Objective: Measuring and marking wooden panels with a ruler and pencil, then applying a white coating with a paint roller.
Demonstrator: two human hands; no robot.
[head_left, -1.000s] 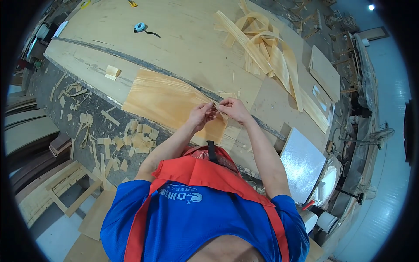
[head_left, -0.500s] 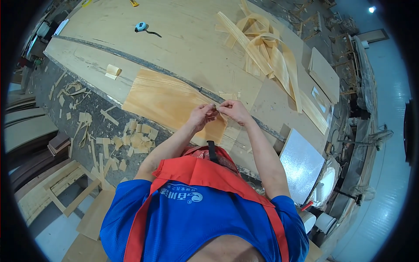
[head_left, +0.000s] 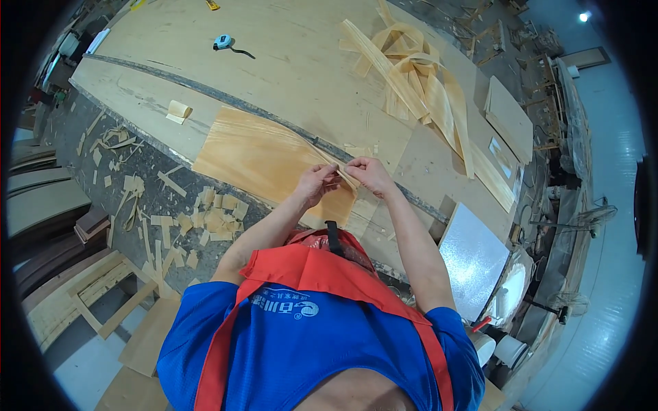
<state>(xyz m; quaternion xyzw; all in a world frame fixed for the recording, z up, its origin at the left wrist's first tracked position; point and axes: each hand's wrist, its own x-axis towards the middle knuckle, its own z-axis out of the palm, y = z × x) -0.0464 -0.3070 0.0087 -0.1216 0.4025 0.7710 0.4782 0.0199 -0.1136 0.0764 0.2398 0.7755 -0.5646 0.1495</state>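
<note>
A sheet of wood veneer [head_left: 250, 152] with wavy golden grain lies flat on the table, along its near edge. At the sheet's right end my left hand [head_left: 318, 182] is closed, its fingertips pinching the veneer's edge. Just to the right, my right hand [head_left: 371, 177] pinches the same edge between thumb and fingers. Between the two hands the edge is lifted a little, and a narrow pale strip [head_left: 347, 177] shows there. Whether this strip is loose or still joined to the sheet I cannot tell.
A long dark straightedge [head_left: 199, 88] runs across the table behind the sheet. Beyond lie a blue tape measure [head_left: 222, 42] and a curled veneer scrap [head_left: 179, 111]. Long veneer offcuts [head_left: 418, 75] pile at the far right. A whitish panel [head_left: 473, 260] stands right; scraps [head_left: 216, 216] litter the floor.
My hands have come slightly apart, the right one shifting a little to the right. The pale strip between them now shows more plainly.
</note>
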